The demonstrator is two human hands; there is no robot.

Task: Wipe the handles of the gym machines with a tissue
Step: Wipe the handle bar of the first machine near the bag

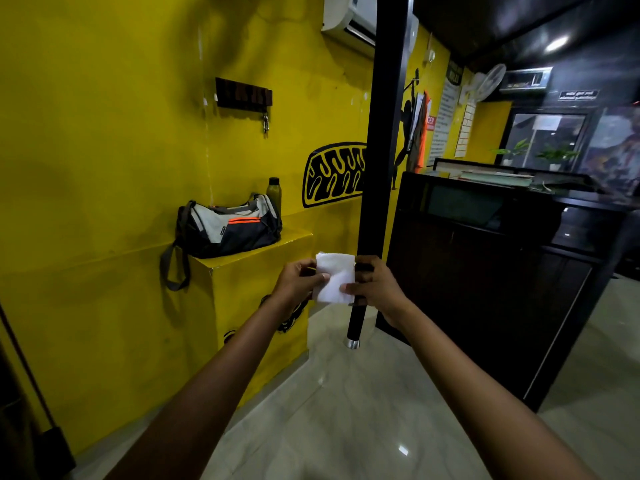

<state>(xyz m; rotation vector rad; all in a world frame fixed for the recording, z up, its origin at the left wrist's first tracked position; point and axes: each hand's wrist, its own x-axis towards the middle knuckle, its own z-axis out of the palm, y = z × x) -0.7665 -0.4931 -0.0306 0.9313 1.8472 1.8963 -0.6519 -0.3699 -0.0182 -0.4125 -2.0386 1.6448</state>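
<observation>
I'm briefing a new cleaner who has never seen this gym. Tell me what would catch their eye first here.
The bright yellow wall fills the left side, with a grey and black duffel bag on its ledge. At centre, the left hand and right hand hold a white tissue against a black handle with a silver end cap. A dark desk stands right.

Both arms reach forward, left hand (pixel 298 279) and right hand (pixel 372 286) pinching (fingers curled).
</observation>
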